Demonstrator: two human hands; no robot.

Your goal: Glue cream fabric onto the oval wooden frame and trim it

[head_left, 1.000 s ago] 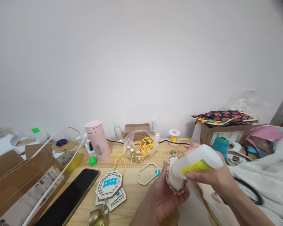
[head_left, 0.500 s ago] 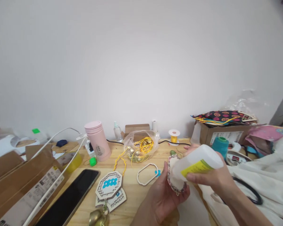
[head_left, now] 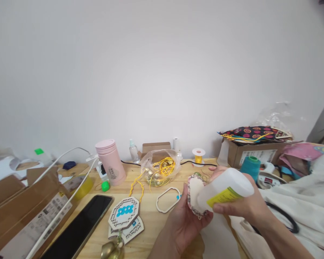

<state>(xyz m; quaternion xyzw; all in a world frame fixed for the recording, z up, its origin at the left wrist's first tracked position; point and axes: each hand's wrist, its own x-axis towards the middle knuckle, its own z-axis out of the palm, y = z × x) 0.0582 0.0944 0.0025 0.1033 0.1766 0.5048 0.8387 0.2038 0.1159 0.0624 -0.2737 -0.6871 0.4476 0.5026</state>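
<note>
My left hand (head_left: pixel 182 221) is closed around the edge of a small white plaque (head_left: pixel 194 190) with a patterned, scalloped border, its pale face turned up. My right hand (head_left: pixel 243 201) grips a white glue bottle (head_left: pixel 233 181) with a yellow label, tilted so its lower end is over the plaque. The bottle hides its own tip, so contact with the plaque cannot be seen. Left of my hands lies a thin, empty wooden frame (head_left: pixel 160 209) with a bit of blue beside it. Farther left are an octagonal wooden ornament (head_left: pixel 124 213) with blue shapes and brass bells (head_left: pixel 110 249).
A phone (head_left: pixel 79 225) and cardboard box (head_left: pixel 24 212) lie at left. Behind stand a pink cup (head_left: pixel 111 163), a plastic bag of bells and yellow cord (head_left: pixel 162 167), and a thread spool (head_left: pixel 198 156). White cloth (head_left: pixel 310 201) covers the right side.
The plaque and my left hand have shifted slightly left, showing more of the pale face. The bottle stays in my right hand, over the plaque. The whole view has moved a little.
</note>
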